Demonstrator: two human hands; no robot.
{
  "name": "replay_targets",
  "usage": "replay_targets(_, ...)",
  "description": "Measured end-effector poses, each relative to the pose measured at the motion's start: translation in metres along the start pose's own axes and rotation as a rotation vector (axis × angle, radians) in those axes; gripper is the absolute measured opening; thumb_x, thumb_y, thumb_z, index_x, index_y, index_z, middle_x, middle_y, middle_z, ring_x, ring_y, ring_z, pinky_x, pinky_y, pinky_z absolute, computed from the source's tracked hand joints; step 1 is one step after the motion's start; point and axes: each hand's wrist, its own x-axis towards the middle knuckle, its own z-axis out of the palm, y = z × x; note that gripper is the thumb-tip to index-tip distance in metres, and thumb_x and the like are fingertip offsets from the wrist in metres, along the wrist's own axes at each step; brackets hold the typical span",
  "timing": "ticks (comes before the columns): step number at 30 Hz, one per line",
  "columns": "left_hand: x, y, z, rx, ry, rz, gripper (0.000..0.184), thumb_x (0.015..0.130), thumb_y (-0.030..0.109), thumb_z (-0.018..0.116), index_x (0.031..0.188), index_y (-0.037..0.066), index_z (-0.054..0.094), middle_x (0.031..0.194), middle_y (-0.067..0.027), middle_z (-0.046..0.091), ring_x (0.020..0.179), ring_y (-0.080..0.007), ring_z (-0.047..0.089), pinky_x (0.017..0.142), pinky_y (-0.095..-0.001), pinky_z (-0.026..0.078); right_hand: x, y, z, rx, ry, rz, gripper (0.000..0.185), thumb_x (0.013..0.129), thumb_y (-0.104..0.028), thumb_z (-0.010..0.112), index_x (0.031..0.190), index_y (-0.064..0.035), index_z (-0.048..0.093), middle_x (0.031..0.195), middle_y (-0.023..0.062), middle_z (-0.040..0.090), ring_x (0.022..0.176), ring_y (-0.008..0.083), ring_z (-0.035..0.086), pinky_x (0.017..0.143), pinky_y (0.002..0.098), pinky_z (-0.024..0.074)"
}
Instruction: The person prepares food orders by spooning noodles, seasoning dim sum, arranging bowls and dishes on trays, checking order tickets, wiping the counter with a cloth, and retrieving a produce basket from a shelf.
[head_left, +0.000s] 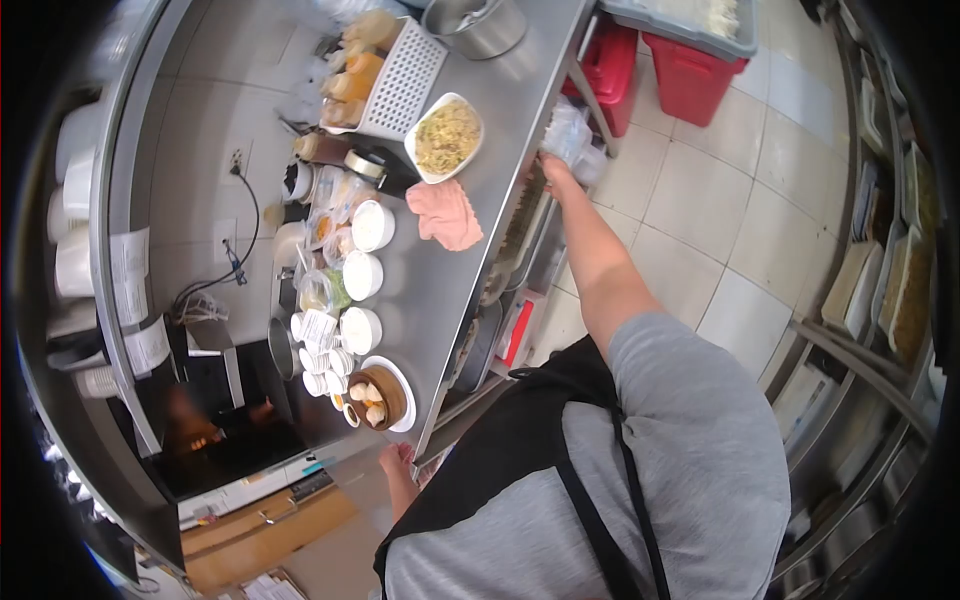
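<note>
My right hand [556, 174] reaches out past the table's long edge, its fingers closed at a bundle of clear plastic [567, 132] that looks like a bag. Some of those fingers are hidden. Near the table's near corner is my left hand [397, 460], small in view, with its fingers not clear. Close to it on the table, a round bamboo steamer [402, 396] with dumplings rests on a white plate [407, 419]. Farther along lie a pink cloth [446, 215] and a white bowl [474, 150] of shredded yellowish food.
White tubs [373, 226] and small lidded cups line the wall side of the steel table [440, 300]. A white basket [405, 80] of sauce bottles and a metal pot [480, 28] stand at the far end. Red bins [690, 80] are on the tiled floor; shelves with trays run along the right.
</note>
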Motion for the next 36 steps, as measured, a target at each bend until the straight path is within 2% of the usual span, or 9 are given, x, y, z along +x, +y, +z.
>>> replay_targets(7, -0.031, -0.014, 0.015, 0.09, 0.1, 0.142, 0.04, 0.084, 0.037, 0.044, 0.077, -0.001, 0.056, 0.053, -0.0126, 0.053, 0.039, -0.021, 0.052, 0.029, -0.0304, 0.041, 0.039, 0.026, -0.022, 0.222, -0.032, 0.05, 0.016, 0.075, -0.032, 0.062, 0.078, -0.017, 0.057, 0.059, -0.0026, 0.048, 0.052, 0.0134, 0.045, 0.05, 0.0356, 0.0394)
replay_targets(10, -0.01, -0.025, 0.007, -0.08, 0.014, 0.13, 0.016, 0.076, 0.016, 0.052, 0.064, 0.006, 0.053, 0.056, -0.0054, 0.051, 0.048, -0.0177, 0.054, 0.042, -0.0341, 0.044, 0.044, 0.018, -0.028, 0.229, -0.275, 0.133, 0.012, 0.077, -0.023, 0.061, 0.081, -0.0116, 0.059, 0.067, 0.0023, 0.057, 0.054, 0.0154, 0.051, 0.044, 0.0297, 0.0421)
replay_targets(11, 0.001, -0.026, 0.007, -0.152, -0.005, 0.025, 0.01, 0.072, 0.01, 0.052, 0.062, 0.007, 0.05, 0.057, -0.0042, 0.048, 0.051, -0.0163, 0.054, 0.042, -0.0309, 0.045, 0.015, 0.003, -0.01, 0.127, 0.021, 0.125, 0.01, 0.077, -0.019, 0.061, 0.082, -0.011, 0.06, 0.066, 0.0012, 0.059, 0.05, 0.0131, 0.052, 0.04, 0.0241, 0.0405)
replay_targets(16, -0.003, 0.006, 0.022, -0.243, 0.11, 0.041, 0.018, 0.079, 0.016, 0.054, 0.086, 0.0, 0.053, 0.069, -0.0087, 0.055, 0.055, -0.0184, 0.058, 0.045, -0.0306, 0.051, 0.055, -0.006, -0.064, -0.169, 0.092, -0.151, 0.021, 0.072, -0.021, 0.069, 0.08, -0.0044, 0.059, 0.064, 0.0014, 0.056, 0.051, 0.0111, 0.051, 0.043, 0.0201, 0.0378)
replay_targets(20, 0.0, 0.019, 0.03, -0.343, -0.048, 0.056, 0.017, 0.08, 0.013, 0.051, 0.092, 0.001, 0.053, 0.078, -0.0091, 0.058, 0.067, -0.0182, 0.06, 0.057, -0.032, 0.052, -0.093, -0.049, -0.01, -0.192, 0.26, -0.248, 0.024, 0.073, -0.024, 0.067, 0.083, -0.0046, 0.058, 0.071, 0.003, 0.059, 0.06, 0.0107, 0.054, 0.047, 0.0195, 0.038)
replay_targets(24, 0.01, 0.023, 0.026, -0.346, -0.156, 0.079, 0.018, 0.081, 0.01, 0.049, 0.097, 0.0, 0.052, 0.082, -0.0088, 0.059, 0.071, -0.0184, 0.06, 0.063, -0.0329, 0.052, -0.173, -0.018, 0.085, -0.568, -0.162, -0.277, 0.018, 0.077, -0.015, 0.056, 0.093, -0.0072, 0.057, 0.079, 0.003, 0.06, 0.059, 0.0096, 0.054, 0.048, 0.0193, 0.0392)
replay_targets(26, 0.02, 0.021, 0.019, -0.314, -0.229, 0.08, 0.017, 0.081, 0.01, 0.049, 0.096, 0.002, 0.053, 0.082, -0.0074, 0.06, 0.07, -0.0172, 0.06, 0.062, -0.0306, 0.051, -0.195, 0.027, 0.149, -0.784, -0.572, -0.233, 0.01, 0.075, -0.013, 0.059, 0.076, -0.004, 0.06, 0.063, 0.0012, 0.057, 0.05, 0.0065, 0.049, 0.044, 0.0188, 0.0371)
replay_targets(31, 0.033, 0.015, 0.009, -0.314, -0.372, 0.093, 0.016, 0.079, 0.007, 0.05, 0.093, 0.001, 0.054, 0.081, -0.0057, 0.06, 0.069, -0.0155, 0.059, 0.062, -0.0275, 0.05, -0.216, 0.147, 0.264, -1.235, -0.799, -0.111, 0.02, 0.073, -0.02, 0.066, 0.067, -0.001, 0.059, 0.059, 0.0047, 0.057, 0.046, 0.0079, 0.049, 0.039, 0.0206, 0.0368)
replay_targets(36, 0.046, 0.001, -0.002, -0.355, -0.336, 0.085, 0.016, 0.077, 0.003, 0.05, 0.091, 0.001, 0.056, 0.08, -0.006, 0.06, 0.07, -0.0152, 0.059, 0.062, -0.0267, 0.05, -0.239, 0.202, 0.302, -1.312, -0.84, -0.035, 0.031, 0.07, -0.027, 0.067, 0.061, 0.0014, 0.057, 0.054, 0.007, 0.055, 0.04, 0.0132, 0.049, 0.039, 0.0265, 0.0393)
